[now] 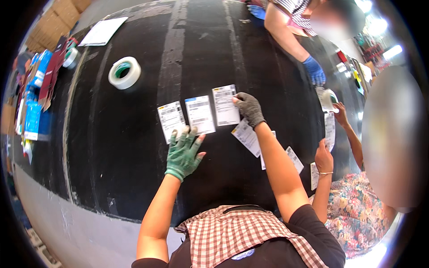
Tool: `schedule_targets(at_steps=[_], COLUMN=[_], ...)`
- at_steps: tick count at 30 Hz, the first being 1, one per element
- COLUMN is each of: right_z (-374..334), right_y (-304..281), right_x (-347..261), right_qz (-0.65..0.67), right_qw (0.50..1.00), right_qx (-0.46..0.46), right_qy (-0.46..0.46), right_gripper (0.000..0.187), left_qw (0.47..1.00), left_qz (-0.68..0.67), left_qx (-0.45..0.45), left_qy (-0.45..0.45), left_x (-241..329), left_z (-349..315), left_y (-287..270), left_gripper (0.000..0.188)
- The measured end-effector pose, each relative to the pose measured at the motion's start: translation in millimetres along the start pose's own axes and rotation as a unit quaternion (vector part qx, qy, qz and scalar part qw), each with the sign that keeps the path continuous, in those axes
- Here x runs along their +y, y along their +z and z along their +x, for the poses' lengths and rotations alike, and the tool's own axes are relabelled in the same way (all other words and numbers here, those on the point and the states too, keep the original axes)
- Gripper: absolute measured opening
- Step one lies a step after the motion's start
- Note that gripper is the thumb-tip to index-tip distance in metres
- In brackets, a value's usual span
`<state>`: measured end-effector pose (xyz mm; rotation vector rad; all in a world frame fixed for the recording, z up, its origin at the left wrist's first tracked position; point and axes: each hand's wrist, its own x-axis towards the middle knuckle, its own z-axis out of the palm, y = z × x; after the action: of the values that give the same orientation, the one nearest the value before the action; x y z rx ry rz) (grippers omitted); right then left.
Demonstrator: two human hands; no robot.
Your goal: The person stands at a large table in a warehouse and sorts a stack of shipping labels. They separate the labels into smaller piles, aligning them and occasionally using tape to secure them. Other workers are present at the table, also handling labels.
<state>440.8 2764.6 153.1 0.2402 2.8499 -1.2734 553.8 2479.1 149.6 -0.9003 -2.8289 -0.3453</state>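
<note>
My left hand (183, 154), in a green glove with bare fingertips, lies with fingers spread. Its fingertips touch the lower edge of the left white shipping label (170, 117) and reach the bottom of the middle label (199, 111), which has a blue strip. My right hand (250, 109), in a dark grey glove, has its fingers curled and pinches the right edge of a third label (226, 109). These three labels lie in a slightly slanting row on the black table. Under and beside my right forearm lie more labels (246, 137), partly covered by it.
A roll of clear tape (132, 79) lies at the left, with a white sheet (103, 31) farther back. Blue packages (32, 117) stand at the left rim. A co-worker's blue-gloved hand (314, 71) reaches in opposite; another person's hands (324, 156) handle labels at my right.
</note>
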Motion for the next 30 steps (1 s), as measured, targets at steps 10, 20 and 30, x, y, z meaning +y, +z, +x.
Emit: schedule_targets(at_steps=[10, 20, 30], right_z=[-7.7, -179.1, -326.5], right_y=[20.8, -33.8, -80.6], right_x=[0.9, 19.9, 106.3], right_qz=[-0.081, 0.070, 0.018], right_qw=[0.992, 0.968, 0.945], right_qx=[0.094, 0.215, 0.323], right_qy=[0.003, -0.113, -0.047], right_gripper=[0.045, 0.024, 0.015], left_qw=[0.998, 0.997, 0.997], left_qz=[0.066, 0.081, 0.080], left_qx=[0.004, 0.001, -0.014], left_qy=[-0.006, 0.012, 0.012], left_x=[3.1, 2.8, 3.7], left_z=[-1.3, 3.3, 3.6], left_y=[13.3, 13.4, 13.6], left_gripper=[0.061, 0.059, 0.057])
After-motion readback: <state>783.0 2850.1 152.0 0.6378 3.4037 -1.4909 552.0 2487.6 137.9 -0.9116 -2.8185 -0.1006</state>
